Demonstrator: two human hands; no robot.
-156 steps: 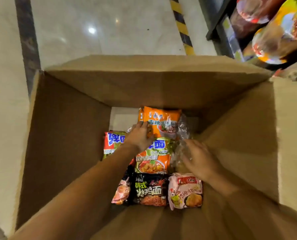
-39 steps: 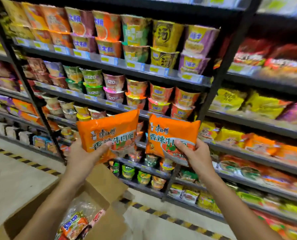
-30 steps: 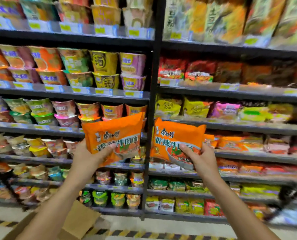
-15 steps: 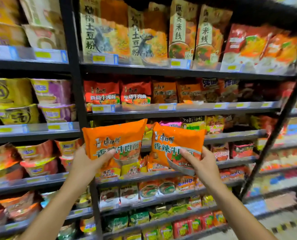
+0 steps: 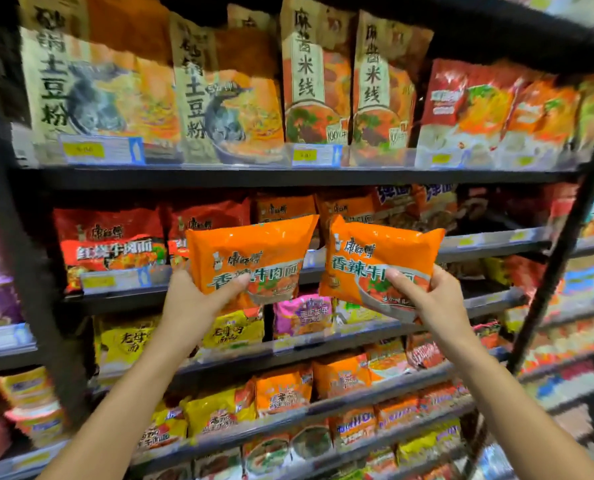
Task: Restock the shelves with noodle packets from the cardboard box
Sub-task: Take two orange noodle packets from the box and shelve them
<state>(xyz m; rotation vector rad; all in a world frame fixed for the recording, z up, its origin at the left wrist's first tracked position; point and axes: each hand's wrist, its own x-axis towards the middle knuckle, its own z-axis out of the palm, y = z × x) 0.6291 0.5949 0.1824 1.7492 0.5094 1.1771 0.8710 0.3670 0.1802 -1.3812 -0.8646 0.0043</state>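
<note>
- Left hand [image 5: 193, 299] grips one orange noodle packet [image 5: 250, 258] by its lower edge.
- Right hand [image 5: 434, 299] grips a second orange packet [image 5: 378, 261], just beside the first.
- Behind both, the red-packet shelf [image 5: 489, 239].

Both orange packets [image 5: 250, 258] raised from box to red-packet shelf [image 5: 288, 275] level.

Shelf [image 5: 489, 239] row packed; orange packets [image 5: 285, 209] fill the front
</note>
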